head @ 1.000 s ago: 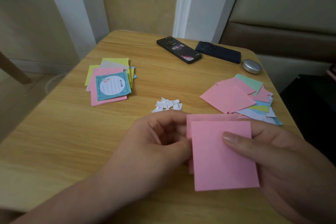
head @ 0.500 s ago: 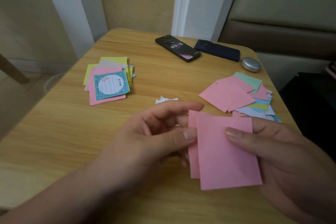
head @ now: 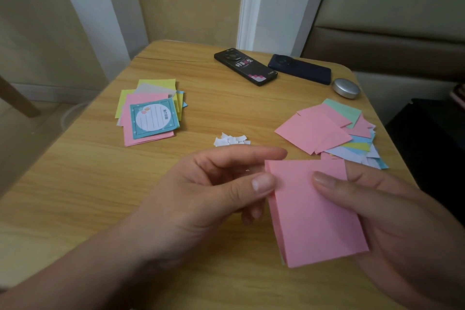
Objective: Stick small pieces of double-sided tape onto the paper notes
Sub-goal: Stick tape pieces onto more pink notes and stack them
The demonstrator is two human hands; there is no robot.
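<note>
On the wooden table (head: 75, 184), low in the frame, the right hand (head: 392, 221) cradles stacked pink notes (head: 309, 216), thumb laid on top. The left hand (head: 201, 196) pinches their left edge, forefinger stretched out. White tape pieces (head: 231, 139) lie above, at centre.

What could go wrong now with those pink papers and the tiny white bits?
Both the left hand and right hand pinch the pink notes, which look like two overlapping sheets; they might stay together and one get skipped. The tape pieces lie in a loose pile just beyond the left hand, so a brush could scatter them.
</note>
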